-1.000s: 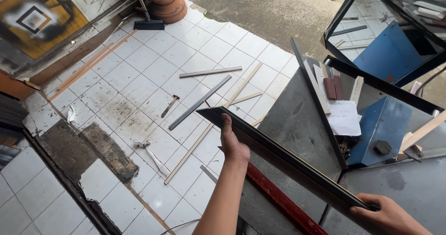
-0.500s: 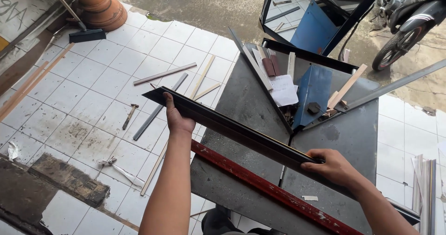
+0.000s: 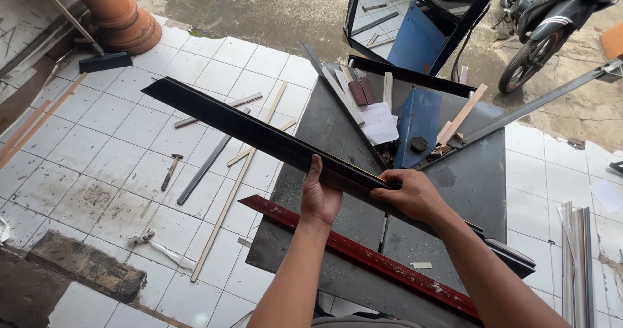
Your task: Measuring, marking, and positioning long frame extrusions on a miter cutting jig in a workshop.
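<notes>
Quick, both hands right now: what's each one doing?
Left hand: closed on the black strip, gripping its near edge.
Right hand: closed on the same black strip, further along.

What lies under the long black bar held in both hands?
Under the black bar: the grey metal table and white floor tiles. The left hand and right hand cover some tabletop.

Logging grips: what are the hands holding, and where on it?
Both hands, left and right, grip the long black strip side by side, near its middle.
</notes>
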